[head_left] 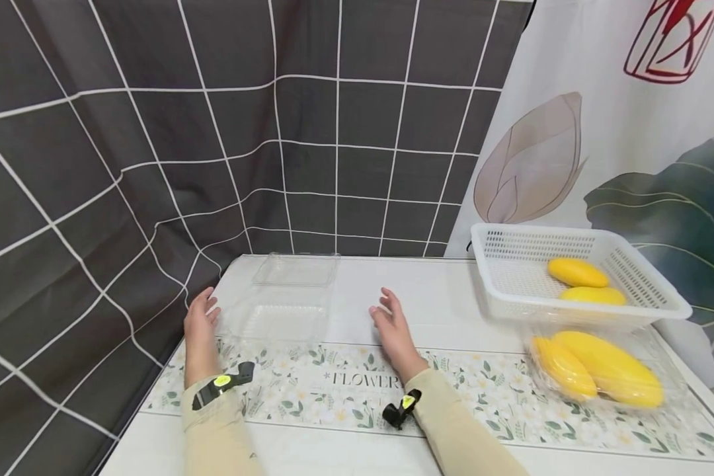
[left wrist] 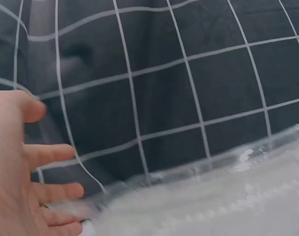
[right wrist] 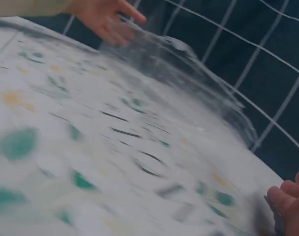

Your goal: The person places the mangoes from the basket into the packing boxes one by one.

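A clear plastic clamshell box (head_left: 285, 322) lies unfolded on the table, its lid half toward the back curtain. Just left of it is my left hand (head_left: 202, 327), fingers spread and slightly bent, holding nothing. The left wrist view shows that hand (left wrist: 16, 172) beside the box's shiny rim (left wrist: 245, 156). To the right of the box my right hand (head_left: 395, 334) hovers over the table, palm turned inward and fingers loosely bent around nothing. In the right wrist view, the fingers of my left hand (right wrist: 110, 22) overlap the near end of the box (right wrist: 174, 64).
At the right stands a white perforated basket (head_left: 577, 307) with yellow mango-shaped fruits (head_left: 578, 272) inside. In front of it, a clear plastic box (head_left: 669, 370) holds two larger yellow fruits (head_left: 609, 367). A dark checked curtain (head_left: 369, 165) borders the table's back and left edges.
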`<state>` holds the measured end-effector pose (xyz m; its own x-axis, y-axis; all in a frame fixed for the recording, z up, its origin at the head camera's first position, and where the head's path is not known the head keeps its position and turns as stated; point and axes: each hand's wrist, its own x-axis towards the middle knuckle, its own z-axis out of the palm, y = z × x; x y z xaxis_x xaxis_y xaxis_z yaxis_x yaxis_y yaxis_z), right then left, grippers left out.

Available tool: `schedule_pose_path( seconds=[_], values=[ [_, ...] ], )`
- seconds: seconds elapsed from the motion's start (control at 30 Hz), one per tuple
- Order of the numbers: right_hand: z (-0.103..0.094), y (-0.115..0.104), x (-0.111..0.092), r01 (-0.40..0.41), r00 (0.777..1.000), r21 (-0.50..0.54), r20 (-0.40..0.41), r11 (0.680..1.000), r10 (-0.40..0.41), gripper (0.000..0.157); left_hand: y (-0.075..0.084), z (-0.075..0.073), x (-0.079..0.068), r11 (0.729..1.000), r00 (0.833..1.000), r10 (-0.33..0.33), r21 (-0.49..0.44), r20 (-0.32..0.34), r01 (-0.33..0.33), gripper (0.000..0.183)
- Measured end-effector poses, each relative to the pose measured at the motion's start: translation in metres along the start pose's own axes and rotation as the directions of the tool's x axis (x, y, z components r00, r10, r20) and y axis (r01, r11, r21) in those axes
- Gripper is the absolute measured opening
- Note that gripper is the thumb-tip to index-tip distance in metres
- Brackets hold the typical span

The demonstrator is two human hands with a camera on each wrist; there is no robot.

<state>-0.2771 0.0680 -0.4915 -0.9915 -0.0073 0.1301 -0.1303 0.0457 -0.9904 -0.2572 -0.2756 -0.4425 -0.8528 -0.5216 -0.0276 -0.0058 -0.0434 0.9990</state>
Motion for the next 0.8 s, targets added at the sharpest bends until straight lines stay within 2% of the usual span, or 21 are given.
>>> schedule_pose_path(
  seconds=[0.07,0.17,0.27,0.37,0.43,0.53,0.6,0.7,0.8],
  values=[
    [0.014,0.001,-0.004,0.015,0.998,0.018,0.064,1.000,-0.016,0.057,-0.010,0.003,0.003,0.986,0.998,-0.053,-0.160,0.022,0.056,0.051],
    [0.033,0.001,-0.012,0.021,0.988,0.019,0.151,1.000,-0.023,0.055,-0.020,0.007,0.005,0.948,0.992,-0.090,-0.299,0.084,0.111,0.051],
    [0.047,0.000,-0.018,0.013,0.979,-0.006,0.206,1.000,-0.011,0.053,-0.024,0.008,0.007,0.894,0.982,-0.078,-0.425,0.172,0.145,0.051],
    [0.055,0.000,-0.023,0.026,0.970,-0.073,0.245,0.997,-0.008,0.052,-0.025,0.007,0.007,0.863,0.966,-0.055,-0.475,0.252,0.173,0.051],
    [0.059,0.001,-0.024,0.062,0.964,-0.123,0.266,0.990,-0.027,0.051,-0.026,0.007,0.007,0.866,0.957,-0.031,-0.471,0.289,0.170,0.051],
    [0.061,0.003,-0.025,0.092,0.958,-0.174,0.284,0.980,-0.039,0.050,-0.029,0.007,0.006,0.889,0.935,0.006,-0.430,0.354,0.157,0.051],
    [0.061,0.004,-0.026,0.087,0.959,-0.189,0.282,0.978,-0.031,0.050,-0.031,0.007,0.006,0.904,0.915,0.020,-0.399,0.403,0.156,0.051],
    [0.058,0.004,-0.028,0.073,0.964,-0.173,0.265,0.982,-0.025,0.052,-0.034,0.010,0.003,0.925,0.872,0.041,-0.349,0.487,0.151,0.053],
    [0.052,0.002,-0.029,0.062,0.976,-0.153,0.215,0.986,-0.028,0.050,-0.039,0.014,0.000,0.943,0.845,0.050,-0.303,0.533,0.136,0.052]
  ],
)
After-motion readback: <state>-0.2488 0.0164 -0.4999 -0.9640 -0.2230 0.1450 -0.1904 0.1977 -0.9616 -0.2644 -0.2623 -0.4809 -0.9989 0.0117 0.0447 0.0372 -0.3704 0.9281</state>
